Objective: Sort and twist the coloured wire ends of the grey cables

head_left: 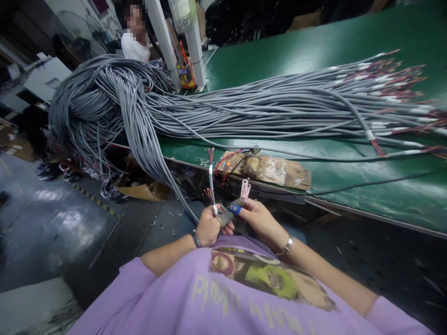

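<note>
My left hand (208, 227) is closed in a fist around a grey cable end (211, 184) that stands upright, its white sleeve and stripped coloured wires fanning out at the top. My right hand (260, 219) is closed beside it, pinching a small pink tool (245, 190) between fingers that wear blue and grey tape. Both hands sit close together just below the front edge of the green table (349, 181). A large bundle of grey cables (244, 109) lies across the table, with stripped coloured ends (394, 79) at the right.
The cable bundle droops off the table's left end in a heavy loop (91, 107) towards the floor. A taped brown cardboard piece (275, 170) lies on the table edge. A person in a white shirt (134, 46) sits at the far left, behind white posts (195, 46).
</note>
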Action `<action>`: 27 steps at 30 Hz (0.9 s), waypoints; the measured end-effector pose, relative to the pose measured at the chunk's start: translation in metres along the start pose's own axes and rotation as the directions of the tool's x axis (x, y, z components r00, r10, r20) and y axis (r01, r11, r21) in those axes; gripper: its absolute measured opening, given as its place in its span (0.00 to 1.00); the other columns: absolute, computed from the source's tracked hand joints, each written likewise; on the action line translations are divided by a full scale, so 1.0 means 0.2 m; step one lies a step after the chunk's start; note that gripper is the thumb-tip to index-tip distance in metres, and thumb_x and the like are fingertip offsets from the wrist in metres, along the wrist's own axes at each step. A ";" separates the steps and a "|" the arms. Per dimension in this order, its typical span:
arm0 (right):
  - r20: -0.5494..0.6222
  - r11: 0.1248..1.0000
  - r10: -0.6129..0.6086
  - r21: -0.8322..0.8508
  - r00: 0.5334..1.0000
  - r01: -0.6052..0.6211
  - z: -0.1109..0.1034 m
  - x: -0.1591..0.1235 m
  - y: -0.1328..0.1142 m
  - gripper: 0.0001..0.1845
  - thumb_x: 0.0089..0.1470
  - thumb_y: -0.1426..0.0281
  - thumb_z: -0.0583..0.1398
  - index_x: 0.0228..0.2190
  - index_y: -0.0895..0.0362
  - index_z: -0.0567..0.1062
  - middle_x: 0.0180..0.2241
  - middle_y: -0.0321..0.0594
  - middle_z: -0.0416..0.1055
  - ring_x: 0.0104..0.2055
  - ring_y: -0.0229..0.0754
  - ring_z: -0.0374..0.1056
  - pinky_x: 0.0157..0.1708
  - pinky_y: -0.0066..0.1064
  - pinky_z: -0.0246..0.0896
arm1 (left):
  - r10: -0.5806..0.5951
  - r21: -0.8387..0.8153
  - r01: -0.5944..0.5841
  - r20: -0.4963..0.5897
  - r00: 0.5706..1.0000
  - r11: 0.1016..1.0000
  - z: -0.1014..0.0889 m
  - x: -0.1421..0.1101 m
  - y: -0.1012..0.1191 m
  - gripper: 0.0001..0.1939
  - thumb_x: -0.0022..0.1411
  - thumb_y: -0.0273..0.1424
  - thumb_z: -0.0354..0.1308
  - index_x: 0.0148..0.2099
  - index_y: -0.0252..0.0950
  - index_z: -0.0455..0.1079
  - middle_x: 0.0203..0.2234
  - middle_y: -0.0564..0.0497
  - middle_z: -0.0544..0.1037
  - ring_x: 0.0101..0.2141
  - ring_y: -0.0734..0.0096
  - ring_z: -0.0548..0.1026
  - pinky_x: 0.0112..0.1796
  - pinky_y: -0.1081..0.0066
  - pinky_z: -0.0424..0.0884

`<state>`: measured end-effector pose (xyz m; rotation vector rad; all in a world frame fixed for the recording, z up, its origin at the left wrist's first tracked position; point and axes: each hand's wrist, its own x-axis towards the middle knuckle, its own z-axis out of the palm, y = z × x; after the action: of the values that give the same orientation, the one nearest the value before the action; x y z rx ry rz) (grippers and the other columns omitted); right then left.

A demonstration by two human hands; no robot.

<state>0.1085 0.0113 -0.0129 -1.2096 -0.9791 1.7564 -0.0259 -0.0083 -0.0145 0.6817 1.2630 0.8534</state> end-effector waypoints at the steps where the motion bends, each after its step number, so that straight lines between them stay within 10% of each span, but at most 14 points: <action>1: -0.018 1.000 -0.014 0.003 1.000 0.014 0.00 0.00 0.01 0.24 0.31 0.52 0.71 0.20 0.57 0.71 0.16 0.31 0.65 0.20 0.33 0.54 0.24 0.30 0.48 | 0.003 -0.007 -0.003 -0.005 1.000 1.000 0.00 0.00 0.00 0.26 0.35 0.49 0.69 0.23 0.35 0.61 0.11 0.55 0.71 0.11 0.78 0.67 0.13 0.80 0.56; 16: -0.044 0.878 0.078 0.476 0.996 -0.048 -0.09 0.06 0.00 0.22 0.29 0.53 0.72 0.20 0.56 0.74 0.18 0.31 0.65 0.19 0.31 0.54 0.21 0.25 0.57 | -0.046 -0.113 0.067 0.185 0.982 0.991 0.00 -0.06 0.11 0.29 0.30 0.48 0.73 0.23 0.34 0.62 0.10 0.54 0.71 0.09 0.77 0.66 0.11 0.79 0.58; 21: 0.071 0.920 0.015 0.390 0.997 -0.042 -0.05 0.08 -0.07 0.28 0.27 0.46 0.71 0.22 0.56 0.76 0.19 0.33 0.67 0.20 0.32 0.55 0.21 0.26 0.56 | -0.074 -0.148 0.118 0.272 0.959 0.982 0.03 -0.03 0.12 0.28 0.31 0.46 0.73 0.25 0.34 0.63 0.10 0.54 0.71 0.09 0.76 0.66 0.10 0.79 0.59; 27: -0.250 0.957 -0.224 0.127 0.942 0.261 -0.04 0.09 -0.05 0.28 0.37 0.43 0.65 0.15 0.56 0.70 0.15 0.32 0.62 0.20 0.34 0.53 0.20 0.28 0.50 | -0.127 -0.139 0.182 0.332 0.935 0.973 0.04 0.04 0.11 0.25 0.33 0.43 0.73 0.25 0.35 0.62 0.10 0.55 0.71 0.09 0.77 0.65 0.11 0.80 0.56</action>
<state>0.1126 0.0316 -0.0123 -1.1125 -0.7970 1.4323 -0.0215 0.0100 0.0017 0.5513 0.9259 0.6778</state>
